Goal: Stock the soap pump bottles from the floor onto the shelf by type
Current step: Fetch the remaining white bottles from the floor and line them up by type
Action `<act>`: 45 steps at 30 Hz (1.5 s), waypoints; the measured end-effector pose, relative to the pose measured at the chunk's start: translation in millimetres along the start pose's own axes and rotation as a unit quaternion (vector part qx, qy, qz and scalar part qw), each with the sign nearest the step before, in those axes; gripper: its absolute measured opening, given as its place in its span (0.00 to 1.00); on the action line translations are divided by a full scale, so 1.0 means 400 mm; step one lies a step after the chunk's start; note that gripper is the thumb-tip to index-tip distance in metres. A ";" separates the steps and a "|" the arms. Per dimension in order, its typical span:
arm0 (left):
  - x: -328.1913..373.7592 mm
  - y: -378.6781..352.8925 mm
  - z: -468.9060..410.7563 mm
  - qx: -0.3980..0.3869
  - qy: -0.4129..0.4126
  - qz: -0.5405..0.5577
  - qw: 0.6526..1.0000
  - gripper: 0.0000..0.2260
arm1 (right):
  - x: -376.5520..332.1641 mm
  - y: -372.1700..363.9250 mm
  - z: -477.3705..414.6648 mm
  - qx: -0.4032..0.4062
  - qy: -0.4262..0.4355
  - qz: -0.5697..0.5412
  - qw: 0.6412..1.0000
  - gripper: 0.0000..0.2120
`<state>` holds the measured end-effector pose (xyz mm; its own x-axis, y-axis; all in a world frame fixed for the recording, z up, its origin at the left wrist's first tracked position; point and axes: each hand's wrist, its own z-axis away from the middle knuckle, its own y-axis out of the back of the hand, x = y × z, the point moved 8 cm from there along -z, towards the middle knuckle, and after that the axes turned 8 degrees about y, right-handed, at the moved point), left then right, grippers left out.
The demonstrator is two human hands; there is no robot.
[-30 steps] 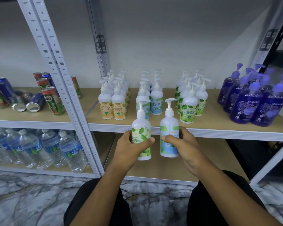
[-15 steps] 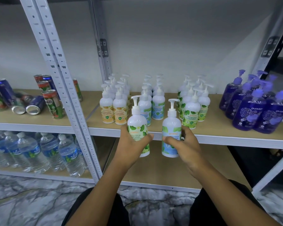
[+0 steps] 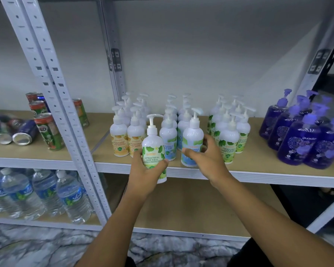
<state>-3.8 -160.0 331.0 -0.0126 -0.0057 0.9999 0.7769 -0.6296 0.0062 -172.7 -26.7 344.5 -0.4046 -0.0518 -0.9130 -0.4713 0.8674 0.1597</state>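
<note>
Left hand (image 3: 145,170) grips the green-leaf bottle (image 3: 153,149) upright, off the shelf (image 3: 258,164) edge. Its green group (image 3: 228,139) sits further right, so it likely waits its turn. Right hand (image 3: 206,158) wraps the blue-label bottle (image 3: 193,137), base at the board's front, ahead of the blue row (image 3: 169,135). Wood-look board, white steel frame, marble floor (image 3: 27,247) below.

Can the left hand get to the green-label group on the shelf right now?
Probably not directly: the left hand is full, gripping a green-label bottle, and the right hand with its blue-label bottle sits between it and the green-label group.
</note>
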 end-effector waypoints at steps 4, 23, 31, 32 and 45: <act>-0.005 -0.009 -0.016 0.009 0.008 0.006 1.000 0.22 | 0.050 -0.010 -0.005 0.002 0.005 0.010 1.000 0.25; -0.020 -0.021 -0.021 0.015 0.031 -0.010 0.999 0.21 | 0.121 -0.031 -0.054 0.004 0.023 0.130 0.991 0.30; -0.028 -0.011 -0.031 0.022 0.039 -0.006 0.999 0.22 | 0.133 -0.045 -0.073 0.019 0.023 0.150 0.988 0.27; -0.028 -0.011 -0.032 0.020 0.039 -0.004 0.999 0.23 | 0.132 -0.046 -0.073 0.020 0.023 0.150 0.988 0.27; -0.023 -0.049 0.012 -0.026 0.010 -0.088 0.996 0.21 | 0.089 0.074 -0.003 -0.010 -0.034 0.171 0.985 0.26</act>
<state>-15.8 -143.9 321.8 -0.1582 0.0940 0.9829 0.7274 -0.6621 0.1804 -202.0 -3.4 317.0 -0.4891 0.2754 -0.8276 -0.3320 0.8186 0.4687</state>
